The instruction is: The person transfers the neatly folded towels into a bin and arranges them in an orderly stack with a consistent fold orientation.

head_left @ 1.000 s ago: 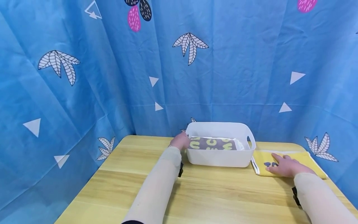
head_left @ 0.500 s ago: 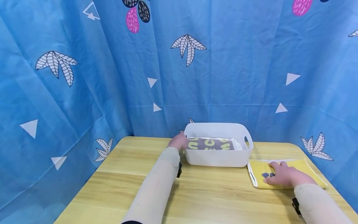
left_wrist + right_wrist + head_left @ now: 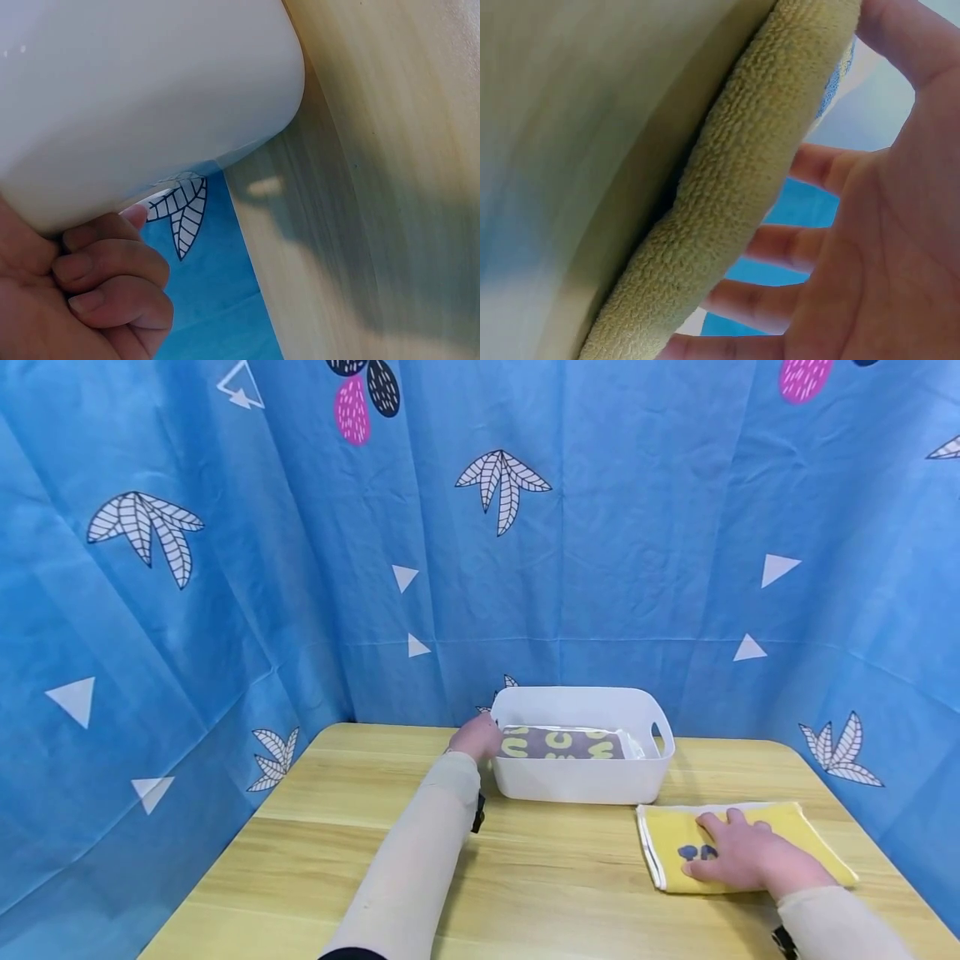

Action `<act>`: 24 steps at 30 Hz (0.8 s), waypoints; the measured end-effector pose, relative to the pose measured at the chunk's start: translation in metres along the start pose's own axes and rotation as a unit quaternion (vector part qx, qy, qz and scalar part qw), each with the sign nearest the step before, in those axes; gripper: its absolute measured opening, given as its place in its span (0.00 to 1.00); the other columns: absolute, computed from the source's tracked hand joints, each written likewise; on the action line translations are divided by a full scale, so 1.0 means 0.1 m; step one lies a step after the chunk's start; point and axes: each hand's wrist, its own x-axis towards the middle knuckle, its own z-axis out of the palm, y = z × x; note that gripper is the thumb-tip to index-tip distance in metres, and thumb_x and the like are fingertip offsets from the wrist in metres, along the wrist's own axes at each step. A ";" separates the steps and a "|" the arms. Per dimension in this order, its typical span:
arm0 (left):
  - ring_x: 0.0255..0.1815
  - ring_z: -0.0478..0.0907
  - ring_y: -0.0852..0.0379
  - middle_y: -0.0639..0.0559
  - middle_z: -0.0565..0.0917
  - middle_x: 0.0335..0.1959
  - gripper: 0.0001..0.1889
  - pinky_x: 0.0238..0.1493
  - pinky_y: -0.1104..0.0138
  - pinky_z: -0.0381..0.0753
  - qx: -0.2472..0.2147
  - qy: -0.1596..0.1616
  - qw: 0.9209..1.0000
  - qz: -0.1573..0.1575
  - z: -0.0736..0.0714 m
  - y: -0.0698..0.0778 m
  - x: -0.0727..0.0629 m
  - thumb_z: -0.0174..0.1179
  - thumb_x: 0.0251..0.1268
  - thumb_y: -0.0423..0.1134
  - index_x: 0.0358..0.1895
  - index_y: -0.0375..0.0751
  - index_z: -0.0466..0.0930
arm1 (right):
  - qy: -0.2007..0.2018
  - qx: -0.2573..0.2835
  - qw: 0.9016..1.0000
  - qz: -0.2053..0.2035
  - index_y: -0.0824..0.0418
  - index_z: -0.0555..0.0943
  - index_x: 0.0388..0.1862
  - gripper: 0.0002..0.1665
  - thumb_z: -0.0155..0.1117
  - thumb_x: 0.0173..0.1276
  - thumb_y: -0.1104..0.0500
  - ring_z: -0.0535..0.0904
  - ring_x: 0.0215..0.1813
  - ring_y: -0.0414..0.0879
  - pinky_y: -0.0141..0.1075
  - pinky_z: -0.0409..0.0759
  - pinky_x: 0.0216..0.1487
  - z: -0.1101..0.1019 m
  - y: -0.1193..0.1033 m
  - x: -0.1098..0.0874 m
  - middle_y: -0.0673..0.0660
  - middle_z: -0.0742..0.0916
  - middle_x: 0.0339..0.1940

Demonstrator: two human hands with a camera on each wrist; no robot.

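My left hand point(image 3: 477, 737) grips the left end of a white plastic basket point(image 3: 577, 783). In the left wrist view its curled fingers point(image 3: 116, 262) are at the basket's side, and the thumb is mostly hidden. A flat grey piece with yellow letter shapes point(image 3: 558, 743) lies inside the basket. On the right, a folded yellow terry towel point(image 3: 667, 843) with white edging and a dark blue motif lies flat on the table. My right hand point(image 3: 738, 852) rests on it, fingers spread. From the right wrist, the palm point(image 3: 877, 240) hovers off the towel while the fingertips touch it.
The wooden table point(image 3: 555, 877) extends in front of the basket, between both arms. A blue patterned curtain point(image 3: 480, 585) hangs behind it and along both sides, close to the basket's back. The towel lies in front of the basket's right end.
My right hand has slid the yellow towel toward me and a little to the left, out from beside the basket. The left hand stays on the basket, which holds its place on the table.
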 end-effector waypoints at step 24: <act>0.50 0.78 0.45 0.40 0.79 0.59 0.22 0.49 0.53 0.79 -0.010 0.000 1.000 -0.007 0.01 0.03 0.00 0.51 0.77 0.37 0.69 0.31 0.68 | 0.049 -0.061 0.996 -0.050 0.59 0.75 0.71 0.58 0.63 0.53 0.19 0.74 0.50 0.66 0.58 0.79 0.41 0.23 -1.04 -0.02 0.69 0.78 0.60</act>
